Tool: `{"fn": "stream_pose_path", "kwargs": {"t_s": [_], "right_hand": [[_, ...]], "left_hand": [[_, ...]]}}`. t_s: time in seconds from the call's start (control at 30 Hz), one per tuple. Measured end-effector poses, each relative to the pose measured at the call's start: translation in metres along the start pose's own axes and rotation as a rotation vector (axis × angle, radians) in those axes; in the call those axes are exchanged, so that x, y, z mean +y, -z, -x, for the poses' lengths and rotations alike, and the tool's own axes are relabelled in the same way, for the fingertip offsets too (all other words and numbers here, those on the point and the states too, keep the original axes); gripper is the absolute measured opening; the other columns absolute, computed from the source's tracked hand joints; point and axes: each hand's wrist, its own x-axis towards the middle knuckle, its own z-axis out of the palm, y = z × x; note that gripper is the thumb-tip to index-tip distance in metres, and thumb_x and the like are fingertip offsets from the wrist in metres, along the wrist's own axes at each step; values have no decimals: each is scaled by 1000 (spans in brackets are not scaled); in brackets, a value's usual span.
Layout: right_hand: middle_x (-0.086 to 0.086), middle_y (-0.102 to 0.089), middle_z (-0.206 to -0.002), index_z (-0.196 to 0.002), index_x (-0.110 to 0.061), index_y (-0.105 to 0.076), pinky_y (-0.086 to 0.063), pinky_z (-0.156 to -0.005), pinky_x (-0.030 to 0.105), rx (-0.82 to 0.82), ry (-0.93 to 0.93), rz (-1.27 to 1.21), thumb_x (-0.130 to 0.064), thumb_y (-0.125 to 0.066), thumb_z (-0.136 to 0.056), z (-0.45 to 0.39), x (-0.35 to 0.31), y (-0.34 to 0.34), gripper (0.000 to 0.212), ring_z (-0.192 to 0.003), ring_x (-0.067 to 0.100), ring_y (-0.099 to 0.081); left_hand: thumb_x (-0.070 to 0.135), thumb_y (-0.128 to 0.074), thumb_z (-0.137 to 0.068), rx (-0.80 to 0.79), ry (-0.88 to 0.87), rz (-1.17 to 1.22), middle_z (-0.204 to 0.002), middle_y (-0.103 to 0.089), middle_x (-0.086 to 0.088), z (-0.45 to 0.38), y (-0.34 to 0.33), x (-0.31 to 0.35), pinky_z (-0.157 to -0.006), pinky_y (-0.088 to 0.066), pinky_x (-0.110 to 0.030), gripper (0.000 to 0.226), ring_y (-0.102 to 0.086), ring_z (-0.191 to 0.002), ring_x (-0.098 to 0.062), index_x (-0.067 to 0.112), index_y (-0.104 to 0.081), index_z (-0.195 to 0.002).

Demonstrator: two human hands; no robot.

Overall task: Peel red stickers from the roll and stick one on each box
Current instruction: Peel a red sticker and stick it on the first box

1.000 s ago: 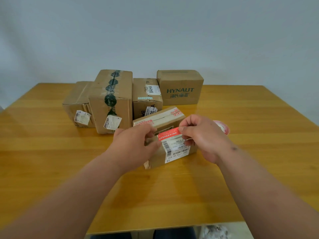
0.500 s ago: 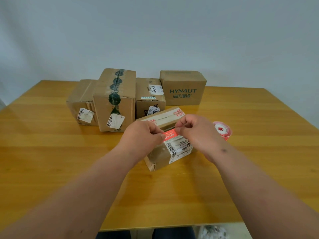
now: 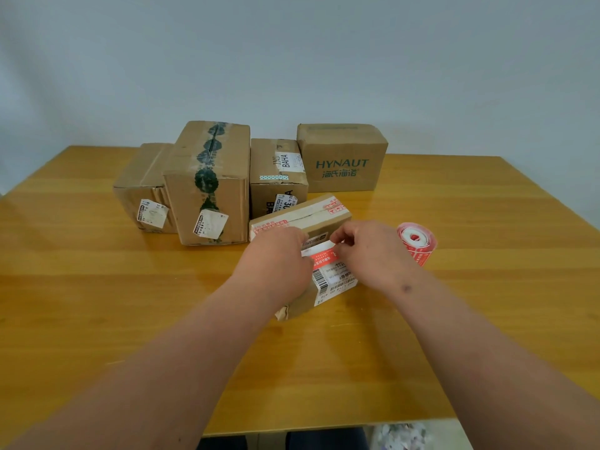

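Note:
A small cardboard box (image 3: 319,219) with a barcode label lies tilted at the table's middle, nearest me. Both hands pinch a red sticker (image 3: 324,256) with a white strip along its top edge, held over the box's front face. My left hand (image 3: 276,258) grips the sticker's left end and my right hand (image 3: 367,248) its right end. The red sticker roll (image 3: 417,243) lies on its side just right of my right hand. Behind stand several more boxes: a low one (image 3: 143,186), a tall one with green tape (image 3: 207,180), a labelled one (image 3: 276,177) and a HYNAUT box (image 3: 344,157).
The wooden table (image 3: 97,303) stretches wide on both sides, its front edge near the bottom of the view. A plain pale wall rises behind the boxes.
Both hands have shifted slightly up and back with the sticker. A white strip now shows along the sticker's top edge. The roll has come more into view beside my right hand.

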Motion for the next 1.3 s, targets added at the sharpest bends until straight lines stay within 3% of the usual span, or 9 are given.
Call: {"fn": "stream_pose_path", "kwargs": {"t_s": [0.17, 0.37, 0.63, 0.8, 0.87, 0.97, 1.1, 1.2, 1.3], "right_hand": [[-2, -61, -98, -119, -22, -57, -43, -64, 22, -6, 15, -2, -19, -54, -93, -2, 2, 1, 27, -84, 14, -57], [0, -63, -101, -118, -22, -57, -44, -67, 25, -17, 41, 48, -20, -52, -92, -2, 5, -3, 26, -86, 15, -58], [3, -60, -106, -113, -19, -59, -46, -79, 30, 11, 76, 148, -23, -52, -92, -2, 4, -3, 23, -93, 18, -55], [0, -36, -111, -125, -22, -54, -43, -84, 30, 58, 3, 114, -31, -59, -88, -3, 6, -3, 39, -100, 19, -44], [3, -41, -119, -128, -24, -53, -41, -96, 38, 57, -6, 184, -38, -54, -89, -2, 7, -5, 42, -112, 25, -43], [5, -47, -124, -128, -22, -53, -44, -97, 43, -3, -30, 175, -38, -46, -93, 3, 6, -7, 40, -112, 26, -48], [1, -44, -122, -128, -24, -51, -47, -94, 41, 6, -94, 55, -51, -49, -88, 8, 4, -8, 49, -109, 21, -51], [1, -40, -120, -122, -23, -53, -46, -96, 40, -18, -159, 38, -64, -55, -79, 12, 3, -14, 60, -110, 22, -49], [2, -39, -120, -117, -23, -57, -46, -94, 36, -34, -216, -65, -49, -60, -82, 10, 5, -14, 43, -106, 22, -52]], "left_hand": [[26, -59, -93, 19, 19, 20, -114, -66, 3, -4, -4, -1, -63, -50, -19, 37, -57, -86, -10, 28, -57, -130], [24, -58, -93, 1, 6, -44, -109, -66, 2, -5, -6, 3, -75, -54, -25, 28, -58, -89, -11, 25, -61, -120], [34, -58, -91, 20, 31, -150, -108, -64, 5, -5, -8, 0, -71, -55, -30, 27, -58, -91, -14, 30, -56, -118], [41, -61, -88, 30, 53, -73, -110, -65, 7, -7, -7, -10, -75, -54, -31, 27, -56, -90, -13, 32, -60, -114], [40, -60, -91, 11, 39, -66, -115, -65, 5, -7, -7, -11, -76, -51, -29, 29, -53, -90, -13, 31, -60, -119], [35, -58, -93, -41, 22, -58, -119, -63, 4, -8, -3, -13, -80, -51, -27, 30, -57, -98, -14, 32, -60, -123], [37, -56, -92, -32, 29, -26, -100, -65, 11, -8, 1, -18, -76, -57, -29, 9, -58, -88, -9, 36, -62, -98], [53, -56, -88, 11, 43, -61, -87, -63, 12, -5, -4, -15, -71, -58, -33, 19, -59, -80, -9, 34, -60, -89], [44, -57, -91, 33, 57, -22, -89, -63, 13, -4, -7, -17, -73, -58, -33, 11, -60, -82, -9, 33, -60, -88]]}}
